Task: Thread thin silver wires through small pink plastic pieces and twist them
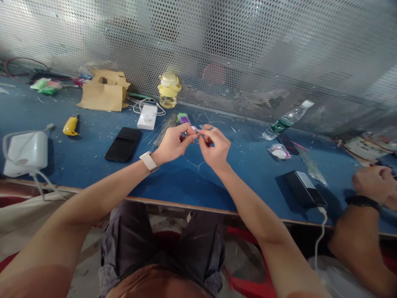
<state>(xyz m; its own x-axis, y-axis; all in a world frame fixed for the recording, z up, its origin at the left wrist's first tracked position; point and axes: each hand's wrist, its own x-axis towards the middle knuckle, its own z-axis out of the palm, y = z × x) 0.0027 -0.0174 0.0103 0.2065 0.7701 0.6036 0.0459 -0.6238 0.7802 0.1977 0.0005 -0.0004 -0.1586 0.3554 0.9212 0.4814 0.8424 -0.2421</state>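
Centrally, left hand (173, 144) and right hand (216, 150), each grip tight on 1 small piece (195, 130) — behind, yellow-lidded jar (169, 92), contents unclear.

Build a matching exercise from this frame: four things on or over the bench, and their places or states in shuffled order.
Things:
1 phone
2 bottle
3 jar
4 small part

Places or states:
A upright at the mesh wall
B pinched between left hand and right hand
C lying on its side, right of both hands
D lying flat, left of both hands

Pairs: 1-D, 2-C, 3-A, 4-B
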